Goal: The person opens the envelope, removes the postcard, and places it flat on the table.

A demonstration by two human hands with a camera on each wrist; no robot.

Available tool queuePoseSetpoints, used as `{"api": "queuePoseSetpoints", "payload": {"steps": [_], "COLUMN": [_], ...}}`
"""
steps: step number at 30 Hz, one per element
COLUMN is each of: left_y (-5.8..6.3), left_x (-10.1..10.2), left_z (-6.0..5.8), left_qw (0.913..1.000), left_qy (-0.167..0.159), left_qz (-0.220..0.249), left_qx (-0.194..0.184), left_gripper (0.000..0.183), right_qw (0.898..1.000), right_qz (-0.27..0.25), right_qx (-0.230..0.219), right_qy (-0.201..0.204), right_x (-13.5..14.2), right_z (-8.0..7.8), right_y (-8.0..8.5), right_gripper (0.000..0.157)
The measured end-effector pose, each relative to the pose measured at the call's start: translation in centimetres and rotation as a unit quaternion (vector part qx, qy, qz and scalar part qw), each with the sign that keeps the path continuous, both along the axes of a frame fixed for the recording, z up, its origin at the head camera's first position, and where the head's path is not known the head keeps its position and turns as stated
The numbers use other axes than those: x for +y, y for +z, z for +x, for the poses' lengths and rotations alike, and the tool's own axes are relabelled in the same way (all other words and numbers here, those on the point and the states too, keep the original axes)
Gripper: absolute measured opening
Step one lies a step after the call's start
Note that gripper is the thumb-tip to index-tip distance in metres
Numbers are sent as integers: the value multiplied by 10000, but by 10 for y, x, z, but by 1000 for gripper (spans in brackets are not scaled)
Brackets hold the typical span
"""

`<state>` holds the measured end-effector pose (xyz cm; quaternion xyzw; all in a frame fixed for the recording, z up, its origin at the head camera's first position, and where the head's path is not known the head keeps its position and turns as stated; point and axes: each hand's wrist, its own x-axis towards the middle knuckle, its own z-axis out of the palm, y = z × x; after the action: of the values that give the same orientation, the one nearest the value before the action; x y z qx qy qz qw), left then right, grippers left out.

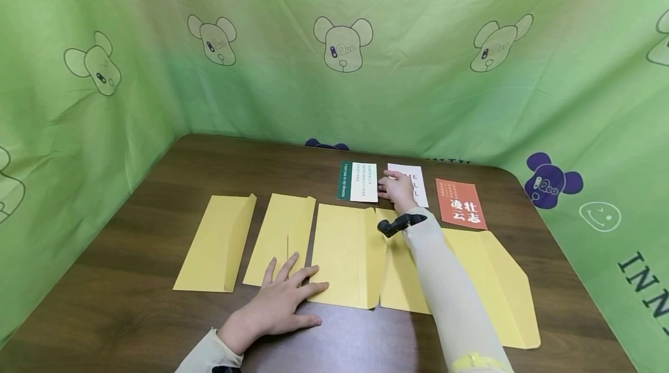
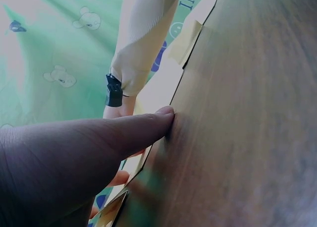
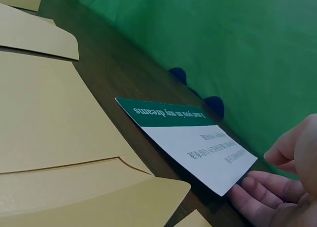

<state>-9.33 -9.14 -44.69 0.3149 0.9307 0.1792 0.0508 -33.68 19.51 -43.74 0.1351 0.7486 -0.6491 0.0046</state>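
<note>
My right hand (image 1: 398, 188) reaches over the white lettered card (image 1: 420, 187). Its fingertips are right at the short edge of a green and white card (image 3: 193, 145), with the thumb beside one corner, apart from the fingers. English words run along the card's green strip. Fingers spread, my left hand (image 1: 279, 303) lies low at the near edges of two yellow envelopes, the second (image 1: 277, 228) and third (image 1: 337, 251) from the left. In the left wrist view its thumb (image 2: 143, 130) reaches to the envelope edge.
A red card (image 1: 460, 203) with white characters lies at the right. More yellow envelopes stand in the row: one at far left (image 1: 206, 245), one partly under the right sleeve (image 1: 402, 280), one with its flap out (image 1: 486, 286). A green printed curtain (image 1: 282, 88) surrounds the wooden table (image 1: 120, 280).
</note>
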Motion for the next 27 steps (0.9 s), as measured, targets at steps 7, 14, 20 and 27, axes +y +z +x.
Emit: {"api": "queuePoseSetpoints", "payload": {"steps": [7,14,20,27], "left_y": [-4,-1,1,2], "left_x": [0,0,2,3], "left_z": [0,1,1,0], "left_qw": [9998,9998,9999,9994], "left_qy": [-60,-73,-39,-71], "left_qz": [129,159,64,135], "left_qx": [172,133,119,306], "left_gripper": [57,57,57,57], "right_qw": [10000,9998,9997,9993], "right_qz": [72,207,187,-10], "right_qx": [-42,37,92,385], "right_qy": [46,-75,-93,-15], "right_x": [2,2,2,1], "right_z": [4,6,6,10], "right_y": [7,12,11,17], "right_gripper": [51,50,48,43]}}
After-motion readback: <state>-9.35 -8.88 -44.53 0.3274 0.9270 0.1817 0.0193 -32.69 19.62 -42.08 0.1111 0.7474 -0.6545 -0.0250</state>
